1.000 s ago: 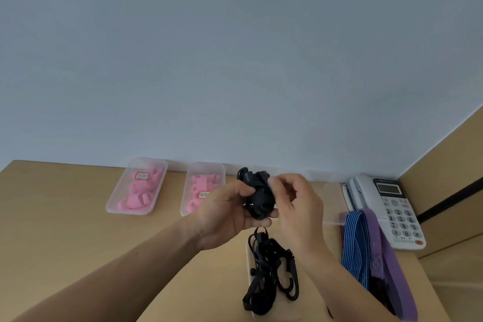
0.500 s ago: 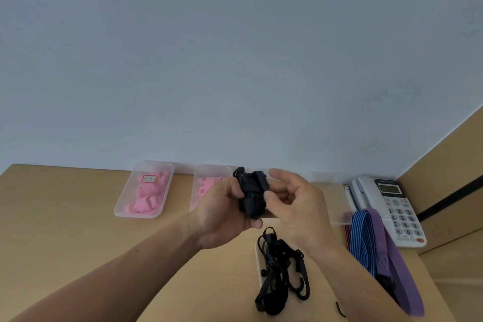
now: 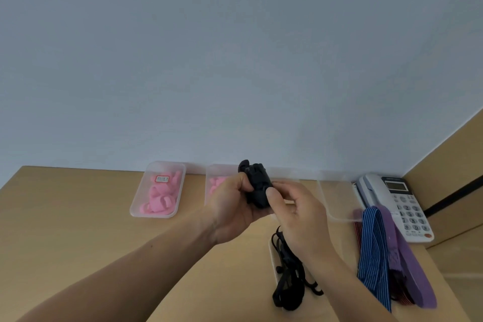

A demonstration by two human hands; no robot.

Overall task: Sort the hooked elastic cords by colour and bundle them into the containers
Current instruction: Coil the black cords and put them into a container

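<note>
Grips black bundle [image 3: 257,188] in curled left hand [image 3: 230,206], pinches its lower end with right hand [image 3: 298,214]; probably light, springy, best squeezed across the wraps.

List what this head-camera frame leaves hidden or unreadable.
Head view, bundled black elastic cord: partly covered by the left hand and right hand.
Head view, second clear plastic tray of pink pieces: mostly behind the left hand.
Head view, white label in first clear tray: print too small.
</note>
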